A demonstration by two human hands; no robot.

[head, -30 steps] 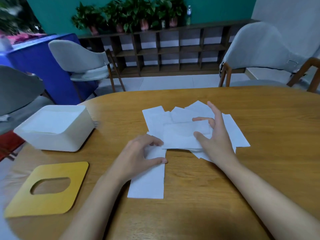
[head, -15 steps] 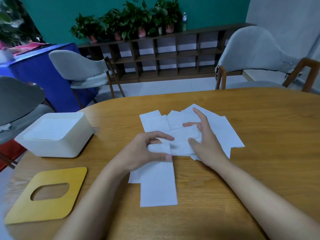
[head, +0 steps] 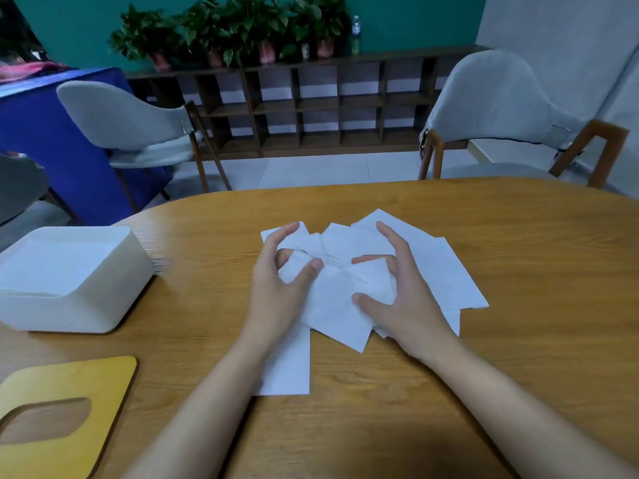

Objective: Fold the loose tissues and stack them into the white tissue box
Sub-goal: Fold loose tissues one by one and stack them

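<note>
Holding one tissue [head: 337, 305] from both sides, the hands were to the right of the box [head: 79, 305]. The left hand [head: 276, 288] pinched the near corner with thumb and fingers. The right hand [head: 411, 302] gripped the far edge with curled fingers and thumb. A pile [head: 446, 271] of loose sheets lay flat on the table [head: 518, 357], right of the box too. A yellow lid [head: 103, 382] lay just in front of the box, closer to the person.

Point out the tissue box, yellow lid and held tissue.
white tissue box [head: 69, 314]: head view, front wall.
yellow lid [head: 103, 378]: head view, upper right corner.
held tissue [head: 330, 299]: head view, centre of the sheet.
</note>
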